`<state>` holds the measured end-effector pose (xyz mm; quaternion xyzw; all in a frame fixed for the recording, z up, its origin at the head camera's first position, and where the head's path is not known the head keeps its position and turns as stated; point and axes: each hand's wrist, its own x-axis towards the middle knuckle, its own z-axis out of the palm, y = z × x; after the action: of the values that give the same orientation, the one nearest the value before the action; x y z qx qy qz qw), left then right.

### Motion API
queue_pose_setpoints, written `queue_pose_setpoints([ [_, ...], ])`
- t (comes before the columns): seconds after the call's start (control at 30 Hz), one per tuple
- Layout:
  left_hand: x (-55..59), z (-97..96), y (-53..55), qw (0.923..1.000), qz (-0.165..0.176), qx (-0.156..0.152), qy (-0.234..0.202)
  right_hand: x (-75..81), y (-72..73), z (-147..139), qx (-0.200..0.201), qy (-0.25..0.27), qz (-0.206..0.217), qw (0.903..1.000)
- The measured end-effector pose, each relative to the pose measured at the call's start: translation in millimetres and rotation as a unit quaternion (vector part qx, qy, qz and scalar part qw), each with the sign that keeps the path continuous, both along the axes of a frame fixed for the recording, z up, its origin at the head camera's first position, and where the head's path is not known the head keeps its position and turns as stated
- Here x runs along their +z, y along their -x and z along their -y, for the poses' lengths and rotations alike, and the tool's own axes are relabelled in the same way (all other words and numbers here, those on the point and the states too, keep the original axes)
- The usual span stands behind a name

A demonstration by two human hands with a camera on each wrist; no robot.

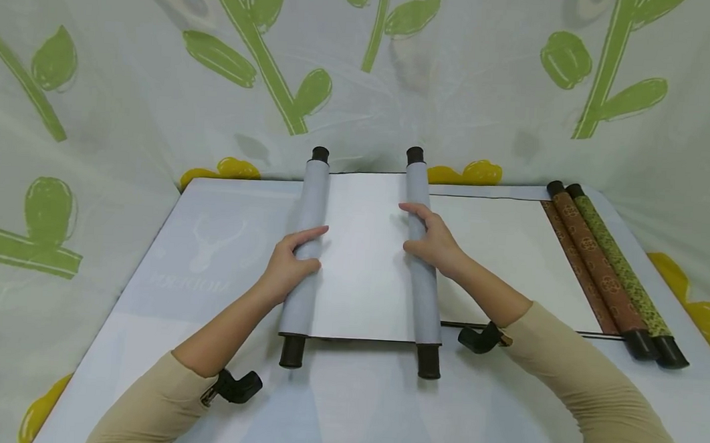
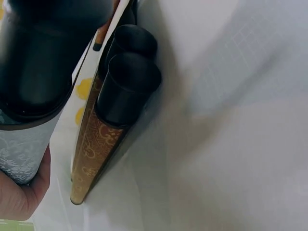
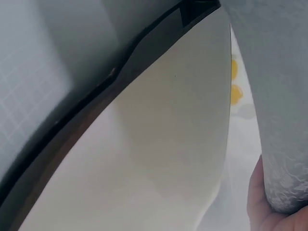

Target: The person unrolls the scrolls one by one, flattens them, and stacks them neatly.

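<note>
Between both hands is a hanging scroll with grey patterned rolls at its sides, black end knobs and a blank white sheet (image 1: 365, 262) stretched between them. My left hand (image 1: 289, 265) grips the left roll (image 1: 299, 312) near its middle, thumb and fingers around it. Higher up, my right hand (image 1: 435, 242) holds the right roll (image 1: 425, 305) the same way. In the left wrist view a black knob (image 2: 36, 62) looms close to the camera, with fingers (image 2: 41, 183) under the grey roll. Fingers (image 3: 257, 192) also curl beneath the grey roll (image 3: 284, 96) in the right wrist view.
A cream sheet (image 1: 510, 256) with a brown patterned border lies flat on the white table (image 1: 204, 347), partly behind the right roll. Along its right side lie a brown patterned roll (image 1: 605, 268) and a green one (image 1: 624, 262). A leaf-printed curtain (image 1: 487, 121) hangs behind the table.
</note>
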<state>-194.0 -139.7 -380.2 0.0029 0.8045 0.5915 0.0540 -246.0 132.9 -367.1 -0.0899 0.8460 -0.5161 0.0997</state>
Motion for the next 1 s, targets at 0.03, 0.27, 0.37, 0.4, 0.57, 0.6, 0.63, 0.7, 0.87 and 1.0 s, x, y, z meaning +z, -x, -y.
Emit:
queue_pose_setpoints([
  [0.03,0.4,0.9,-0.2,1.0000,0.007,0.003,-0.002,0.2,-0.1,-1.0,0.002,-0.001,0.001,1.0000],
  [0.27,1.2,-0.3,-0.5,0.9993,0.030,0.018,0.012,-1.4,0.4,-6.8,-0.009,-0.023,0.002,0.9997],
  [0.37,-0.2,-1.4,0.4,0.9990,0.019,0.014,0.037,-2.2,0.3,-8.6,-0.015,-0.036,-0.003,0.9992],
  [0.4,-0.7,-1.5,0.6,0.9989,0.017,0.012,0.043,-2.3,0.4,-9.1,-0.015,-0.037,-0.003,0.9992],
  [0.57,-1.8,-1.6,0.8,0.9982,0.004,0.011,0.059,-1.8,1.3,-10.2,-0.016,-0.041,-0.006,0.9990],
  [0.6,-1.7,-1.7,0.8,0.9982,0.004,0.011,0.059,-1.7,1.8,-10.4,-0.017,-0.041,-0.005,0.9990],
  [0.63,-1.6,-1.8,1.0,0.9981,0.004,0.011,0.061,-1.8,2.2,-10.7,-0.017,-0.041,-0.005,0.9990],
  [0.7,-0.9,-1.8,1.1,0.9978,0.007,0.011,0.065,-2.4,2.9,-11.4,-0.016,-0.039,-0.002,0.9991],
  [0.87,-0.3,-1.1,1.4,0.9979,0.012,0.013,0.063,-2.0,2.8,-14.1,-0.015,-0.023,-0.003,0.9996],
  [1.0,-1.8,0.1,2.0,0.9982,0.000,0.011,0.059,-0.1,2.0,-16.8,-0.015,-0.019,0.007,0.9997],
])
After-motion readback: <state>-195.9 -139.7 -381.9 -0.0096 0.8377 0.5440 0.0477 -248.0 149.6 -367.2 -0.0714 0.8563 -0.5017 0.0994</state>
